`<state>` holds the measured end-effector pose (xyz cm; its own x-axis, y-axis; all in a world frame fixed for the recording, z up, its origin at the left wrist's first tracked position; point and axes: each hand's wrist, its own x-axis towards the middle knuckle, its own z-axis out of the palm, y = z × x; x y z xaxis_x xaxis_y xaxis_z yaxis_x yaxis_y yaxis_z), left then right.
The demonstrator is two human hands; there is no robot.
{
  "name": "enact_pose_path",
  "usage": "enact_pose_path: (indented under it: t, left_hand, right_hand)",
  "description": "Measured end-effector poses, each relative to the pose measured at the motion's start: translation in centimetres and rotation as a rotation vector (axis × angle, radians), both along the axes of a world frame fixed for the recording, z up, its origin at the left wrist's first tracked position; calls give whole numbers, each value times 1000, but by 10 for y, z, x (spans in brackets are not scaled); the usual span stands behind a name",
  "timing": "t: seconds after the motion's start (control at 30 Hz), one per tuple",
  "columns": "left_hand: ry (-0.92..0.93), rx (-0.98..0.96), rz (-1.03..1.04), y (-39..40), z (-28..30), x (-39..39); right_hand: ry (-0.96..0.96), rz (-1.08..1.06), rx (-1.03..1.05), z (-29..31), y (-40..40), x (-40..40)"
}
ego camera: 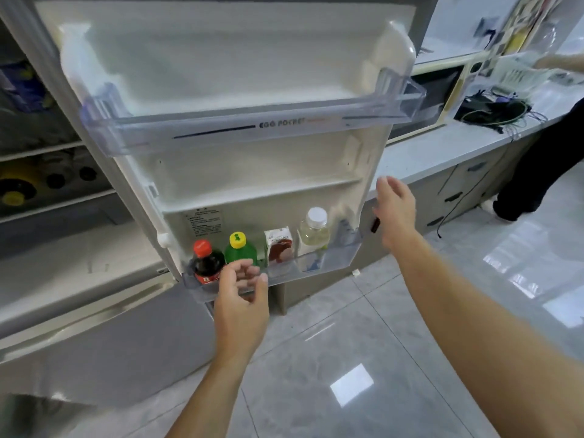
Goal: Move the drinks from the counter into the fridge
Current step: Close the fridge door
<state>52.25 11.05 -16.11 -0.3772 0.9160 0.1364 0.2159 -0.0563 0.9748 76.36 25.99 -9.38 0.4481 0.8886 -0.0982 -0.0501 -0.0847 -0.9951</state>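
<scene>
Neither hand holds anything. Left hand (pixel 241 298) hangs in front of the bottom door bin (pixel 335 260), fingers loosely curled and apart, its fingertips overlapping the green bottle (pixel 240 249) in this view (whether they touch it I cannot tell). Right hand (pixel 396 213) is raised just off the door's outer edge, fingers relaxed and slightly spread, clear of the bin.

Four drinks stand upright in a row in that bin on the open fridge door (pixel 240 58): a dark cola (pixel 207 260) with a red cap at the left, then the green bottle with a yellow cap just beside it, then a small carton (pixel 279 246), then a clear bottle (pixel 314 230) with a white cap. The bin's right end holds no drink. Above it, the clear shelf (pixel 252 128) marked "EGG POCKET" holds nothing visible.

Left of the door, the fridge shelves (pixel 38 172) show blurred items. At the right, a grey counter (pixel 442 153) carries a microwave (pixel 429 96) and a tangle of cables (pixel 496 110); another person (pixel 543 159) in dark clothes stands at it.
</scene>
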Motion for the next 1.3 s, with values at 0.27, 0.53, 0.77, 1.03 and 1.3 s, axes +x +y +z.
enact_pose_path:
  t: [0.27, 0.53, 0.77, 1.03, 1.3]
  left_hand:
    - [21, 81, 104, 3, 44, 73]
    - [-13, 92, 253, -27, 50, 149]
    - [79, 88, 253, -46, 46, 196]
    - [417, 439, 363, -94, 42, 208]
    - [353, 431, 787, -181, 29, 142]
  right_hand:
    - [131, 212, 25, 42, 88, 22]
    - [137, 371, 57, 37, 95, 40]
    - [120, 368, 345, 20, 8, 54]
    - [-26, 752, 704, 10, -108, 36]
    - [-65, 1258, 847, 34, -180, -43]
